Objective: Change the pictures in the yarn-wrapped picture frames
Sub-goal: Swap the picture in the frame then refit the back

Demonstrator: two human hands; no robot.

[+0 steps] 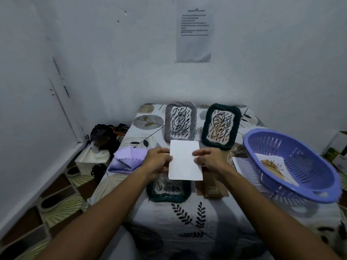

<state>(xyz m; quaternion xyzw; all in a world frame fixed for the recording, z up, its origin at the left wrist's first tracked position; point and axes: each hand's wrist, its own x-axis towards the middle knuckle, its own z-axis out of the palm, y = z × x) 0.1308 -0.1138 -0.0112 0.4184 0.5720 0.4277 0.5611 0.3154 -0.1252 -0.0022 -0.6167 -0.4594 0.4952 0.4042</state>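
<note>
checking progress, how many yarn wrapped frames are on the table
3. A grey frame at the back centre, a dark green frame to its right, and another dark green frame nearer, partly hidden under the white card and hands. More could be hidden.

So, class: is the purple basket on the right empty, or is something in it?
Not empty. The purple basket holds a white sheet with a brownish drawing, lying on its slotted bottom. Whether more sheets lie beneath it cannot be told.

Three yarn-wrapped frames: grey frame [180, 121], far green frame [221, 126], near green frame [168, 192]. One white card [185, 160]. One basket [293, 164]. One purple cloth [127, 160]. Two hands.
</note>
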